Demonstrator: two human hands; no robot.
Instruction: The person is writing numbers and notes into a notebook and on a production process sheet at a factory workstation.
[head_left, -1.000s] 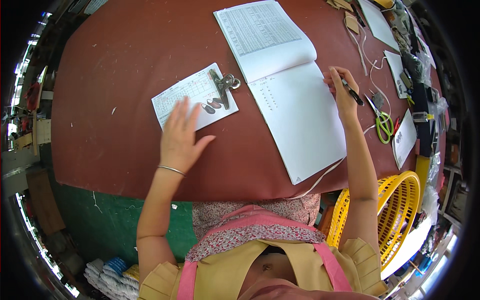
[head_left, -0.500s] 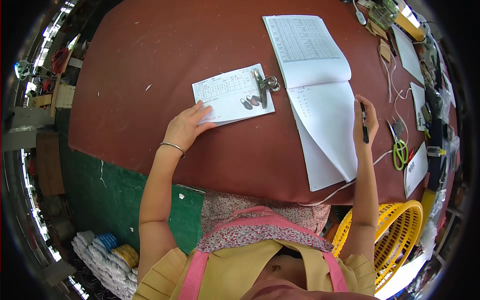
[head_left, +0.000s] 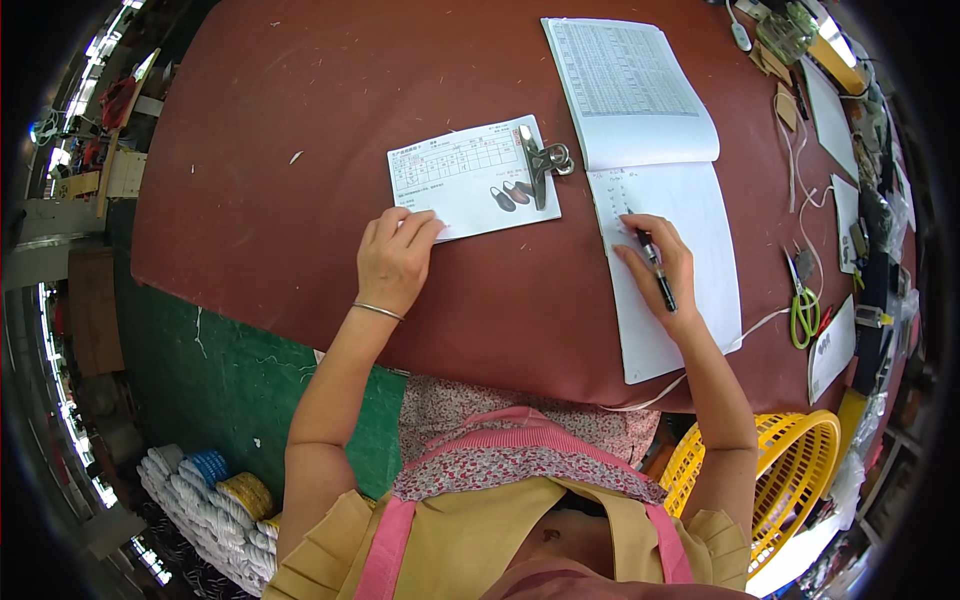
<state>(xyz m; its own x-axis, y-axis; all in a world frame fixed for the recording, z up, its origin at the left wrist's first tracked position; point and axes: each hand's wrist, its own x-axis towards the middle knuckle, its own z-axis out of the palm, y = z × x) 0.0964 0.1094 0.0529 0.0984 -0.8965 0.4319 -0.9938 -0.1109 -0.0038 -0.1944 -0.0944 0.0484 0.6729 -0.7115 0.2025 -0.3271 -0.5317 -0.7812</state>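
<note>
My right hand [head_left: 660,262] is closed round a black pen [head_left: 655,268] and rests on the lower page of an open notebook [head_left: 690,205]. The pen's tip is close to a short column of handwriting near that page's left side. The notebook's upper page carries a dense printed table. To its left lies a stack of paper forms [head_left: 460,205] held by a metal bulldog clip [head_left: 545,165]; a grid and small pictures of shoes show on the top sheet. My left hand [head_left: 398,258] presses on the stack's lower left edge, fingers bent and partly hidden, with a bracelet at the wrist.
Dark red covering spans the table [head_left: 270,220]. Green-handled scissors [head_left: 803,310], a white cord [head_left: 795,190] and loose papers [head_left: 832,345] lie along the right side. A yellow plastic basket [head_left: 820,450] stands below the table's right edge. White bundles [head_left: 215,510] sit on the green floor at lower left.
My right hand has moved left with the pen, from the notebook's right edge onto the writing. The lifted lower page now lies flat. My left hand's fingers have drawn in at the forms' edge.
</note>
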